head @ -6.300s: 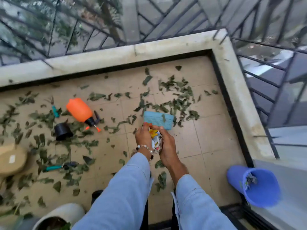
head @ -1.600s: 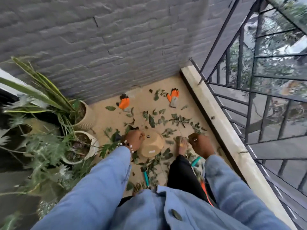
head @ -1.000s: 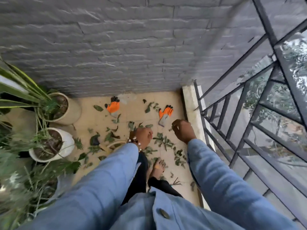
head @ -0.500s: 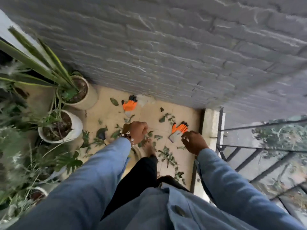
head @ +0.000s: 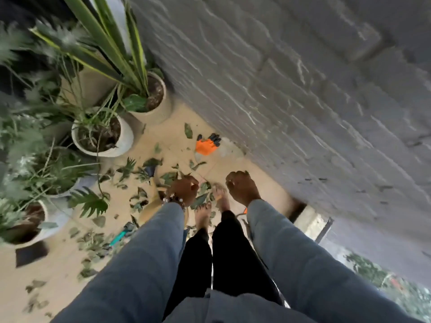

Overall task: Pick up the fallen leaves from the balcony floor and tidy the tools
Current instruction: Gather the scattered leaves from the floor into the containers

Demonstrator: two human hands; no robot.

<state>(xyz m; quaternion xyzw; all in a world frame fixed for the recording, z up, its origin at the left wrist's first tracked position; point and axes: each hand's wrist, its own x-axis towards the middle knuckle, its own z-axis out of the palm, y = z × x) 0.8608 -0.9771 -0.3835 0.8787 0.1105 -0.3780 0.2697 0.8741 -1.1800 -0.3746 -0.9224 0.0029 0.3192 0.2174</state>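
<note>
Balcony floor (head: 58, 271) blurred; left hand (head: 184, 188), right hand (head: 242, 187) curled, contents unclear; second glove (head: 244, 210) mostly hidden.

Both arms reach forward and down in blue sleeves, roughly parallel. The left hand (head: 183, 190) is curled into a loose fist, knuckles up, with a beaded bracelet (head: 173, 201) at the wrist. The right hand (head: 242, 187) is likewise closed, fingers folded under; through the motion blur it seems to grip nothing. Bare feet (head: 203, 216) show between the forearms, below black trouser legs.
</note>
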